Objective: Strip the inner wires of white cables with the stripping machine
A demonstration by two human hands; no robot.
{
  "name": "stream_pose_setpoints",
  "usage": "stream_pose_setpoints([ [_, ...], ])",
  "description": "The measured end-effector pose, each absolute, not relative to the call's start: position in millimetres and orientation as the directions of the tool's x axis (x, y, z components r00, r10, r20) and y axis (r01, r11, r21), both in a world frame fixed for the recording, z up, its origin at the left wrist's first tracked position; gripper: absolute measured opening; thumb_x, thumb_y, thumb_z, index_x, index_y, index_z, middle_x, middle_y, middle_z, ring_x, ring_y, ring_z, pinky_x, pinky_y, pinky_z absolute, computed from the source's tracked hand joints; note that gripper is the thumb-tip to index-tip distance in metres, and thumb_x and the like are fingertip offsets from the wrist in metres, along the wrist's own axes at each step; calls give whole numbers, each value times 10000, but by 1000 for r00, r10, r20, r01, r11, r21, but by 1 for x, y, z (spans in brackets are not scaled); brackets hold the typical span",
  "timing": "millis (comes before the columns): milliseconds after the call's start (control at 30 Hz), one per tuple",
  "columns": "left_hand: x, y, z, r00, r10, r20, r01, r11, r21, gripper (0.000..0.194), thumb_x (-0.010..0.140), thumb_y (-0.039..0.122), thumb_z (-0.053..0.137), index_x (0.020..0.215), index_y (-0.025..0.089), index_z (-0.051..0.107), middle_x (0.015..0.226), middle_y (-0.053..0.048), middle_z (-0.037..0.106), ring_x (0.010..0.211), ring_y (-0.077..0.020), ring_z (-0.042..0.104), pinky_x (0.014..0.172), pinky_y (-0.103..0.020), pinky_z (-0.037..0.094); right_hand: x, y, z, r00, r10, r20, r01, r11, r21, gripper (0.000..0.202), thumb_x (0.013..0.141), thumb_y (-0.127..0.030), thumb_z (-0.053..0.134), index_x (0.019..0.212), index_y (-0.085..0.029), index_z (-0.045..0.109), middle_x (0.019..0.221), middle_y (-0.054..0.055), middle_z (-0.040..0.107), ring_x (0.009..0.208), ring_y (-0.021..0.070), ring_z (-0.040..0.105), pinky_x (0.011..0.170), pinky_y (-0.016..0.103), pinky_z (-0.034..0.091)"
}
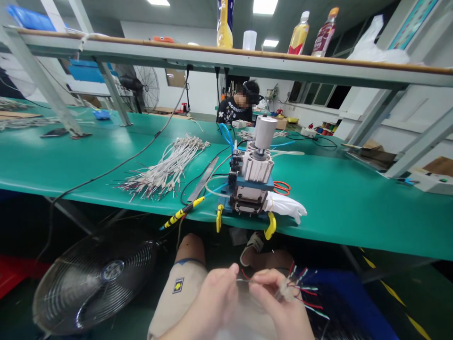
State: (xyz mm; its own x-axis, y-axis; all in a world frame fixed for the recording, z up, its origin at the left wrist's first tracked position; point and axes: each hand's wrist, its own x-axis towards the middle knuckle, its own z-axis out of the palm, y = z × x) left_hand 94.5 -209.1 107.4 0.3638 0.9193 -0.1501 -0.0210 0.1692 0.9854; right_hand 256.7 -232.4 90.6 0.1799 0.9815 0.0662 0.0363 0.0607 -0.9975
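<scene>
A short cable w/ coloured wires (293,290) is held low in the near centre, below the bench (336,208) edge. Its bare wire ends are pinched betw. both hands: left hand (212,302) fingers closed on the thin strands at approx. the middle, right hand (279,302) fingers clenched round the sheath, red, green & white leads fanning out to the right. Under them a blue bin (354,302) is seen. Just beyond, on the bench's near edge, a small pneumatic machine (253,182) is set, w/ a white glove (286,207) at its right and a bundle of grey cables (166,167) to the left. A floor fan (95,278) lies near left. A person (239,106) is seated far behind.
</scene>
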Motion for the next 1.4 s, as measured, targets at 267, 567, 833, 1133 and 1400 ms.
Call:
stream_pose_setpoints([
  [267, 99, -222, 114, 518, 749, -413, -289, 608, 740, 637, 720, 729, 648, 465, 263, 297, 280, 121, 191, 257, -64, 77, 310, -213, 164, 258, -234, 87, 221, 975, -33, 61, -47, -997, 245, 756, -466, 776, 824, -231, 777, 820, 56, 763, 772, 247, 698, 712, 276, 569],
  [567, 66, -204, 113, 325, 786, 526, 396, -619, 678, 301, 965, 416, 562, 1139, 175, 603, 1006, -103, 688, 840, -220, 651, 708, -298, 504, 257, -230, 87, 308, 950, -44, 31, -57, -998, 304, 680, -520, 815, 786, -235, 807, 736, 65, 773, 721, 265, 709, 688, 299, 581],
  [833, 74, -184, 134, 606, 642, 470, 298, -731, 614, 197, 957, 189, 545, 902, 130, 725, 830, -115, 730, 705, -220, 601, 639, -333, 376, 252, -234, 99, 291, 956, -38, -19, -34, -999, 353, 640, -561, 842, 750, -229, 797, 755, 66, 783, 713, 247, 720, 666, 268, 591],
  [1133, 87, -202, 110, 429, 805, -409, -179, 520, 835, 250, 737, 355, 703, 627, 190, 550, 427, 108, 348, 347, -52, 206, 382, -186, 242, 257, -237, 107, 108, 992, 68, 177, 48, -983, 76, 739, -325, 768, 736, -251, 783, 766, 34, 768, 742, 246, 717, 677, 253, 587],
  [1400, 59, -174, 92, 389, 747, -539, -279, 653, 704, 268, 593, 286, 803, 668, 144, 588, 443, 130, 313, 378, -16, 111, 363, -167, 59, 245, -234, 88, 267, 963, -40, 111, -72, -991, 318, 649, -529, 825, 677, -214, 792, 643, 63, 742, 623, 259, 690, 588, 292, 562],
])
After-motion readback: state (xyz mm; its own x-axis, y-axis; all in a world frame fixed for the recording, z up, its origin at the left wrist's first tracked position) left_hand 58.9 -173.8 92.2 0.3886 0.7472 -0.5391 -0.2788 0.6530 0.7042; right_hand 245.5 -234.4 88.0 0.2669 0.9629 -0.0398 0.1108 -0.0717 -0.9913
